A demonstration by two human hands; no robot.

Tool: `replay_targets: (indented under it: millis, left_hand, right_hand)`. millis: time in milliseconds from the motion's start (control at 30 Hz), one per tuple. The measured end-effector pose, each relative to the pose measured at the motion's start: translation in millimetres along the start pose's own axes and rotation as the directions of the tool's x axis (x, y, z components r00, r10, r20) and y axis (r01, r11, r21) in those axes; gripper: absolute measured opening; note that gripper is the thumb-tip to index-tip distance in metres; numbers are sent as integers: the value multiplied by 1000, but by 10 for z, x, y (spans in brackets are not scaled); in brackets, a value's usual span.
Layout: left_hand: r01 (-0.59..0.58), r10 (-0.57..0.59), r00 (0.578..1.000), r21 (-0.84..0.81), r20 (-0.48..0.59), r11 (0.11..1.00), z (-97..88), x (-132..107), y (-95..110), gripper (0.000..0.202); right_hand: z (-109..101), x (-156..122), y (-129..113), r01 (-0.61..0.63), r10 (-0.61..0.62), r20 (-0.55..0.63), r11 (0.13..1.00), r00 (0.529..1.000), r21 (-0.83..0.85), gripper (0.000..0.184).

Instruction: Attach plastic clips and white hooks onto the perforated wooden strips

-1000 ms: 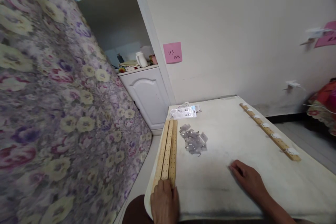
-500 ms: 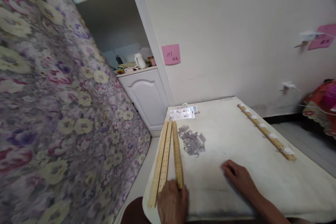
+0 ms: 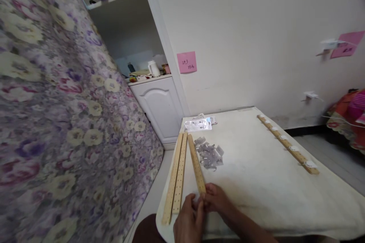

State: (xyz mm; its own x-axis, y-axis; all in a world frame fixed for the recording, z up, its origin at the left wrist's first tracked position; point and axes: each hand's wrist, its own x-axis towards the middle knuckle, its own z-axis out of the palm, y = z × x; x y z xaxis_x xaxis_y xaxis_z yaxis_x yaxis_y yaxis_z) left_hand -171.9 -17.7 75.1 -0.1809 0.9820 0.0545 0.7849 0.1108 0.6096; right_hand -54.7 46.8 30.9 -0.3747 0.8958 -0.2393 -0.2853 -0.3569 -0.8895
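A perforated wooden strip [image 3: 196,165] lies slanted on the table, its near end between my two hands. My right hand [image 3: 216,198] is closed around that end from the right. From the left, my left hand [image 3: 188,218] pinches the same end, fingertips close to the right hand's. Two more perforated wooden strips lie side by side to the left, an outer strip [image 3: 172,182] and an inner strip [image 3: 180,174]. Just right of the held strip is a pile of small clear packets with metal hooks [image 3: 210,153].
Clear blister packaging [image 3: 198,123] lies at the table's far left corner. Along the right edge of the pale-covered table [image 3: 245,159] is a wooden strip with several white pieces [image 3: 288,144]. A floral curtain [image 3: 71,121] hangs at left; a white cabinet [image 3: 159,108] stands behind.
My right hand has moved left from the open table to the strip's near end. That end has swung to the right, and my left hand has shifted its hold there.
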Motion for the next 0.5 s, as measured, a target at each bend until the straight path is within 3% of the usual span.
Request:
replay_targets:
  millis: [67, 133, 267, 400, 500]
  left_hand:
    - [-13, 11, 1000, -157, -10, 988, -33, 20, -101, 43]
    - [-23, 14, 999, -279, -34, 960, -39, 61, -191, 49]
    - [-37, -11, 992, -376, -126, 926, 25, 174, -323, 58]
    - [-36, -48, 978, -391, -203, 920, 97, 268, -408, 61]
    - [-63, -16, 977, -362, -211, 930, 123, 289, -456, 58]
  right_hand:
    - [-133, -171, -22, -73, 73, 30, 997, 997, 8, 43]
    - [-316, -394, -51, -55, 55, 52, 998, 997, 1, 45]
    - [-829, -915, -149, -40, 58, 179, 994, 982, -105, 44]
    - [-1451, -1339, -262, -87, 91, 3, 958, 996, -273, 50]
    - [-1882, -1489, -312, -128, 107, -73, 902, 992, -413, 55]
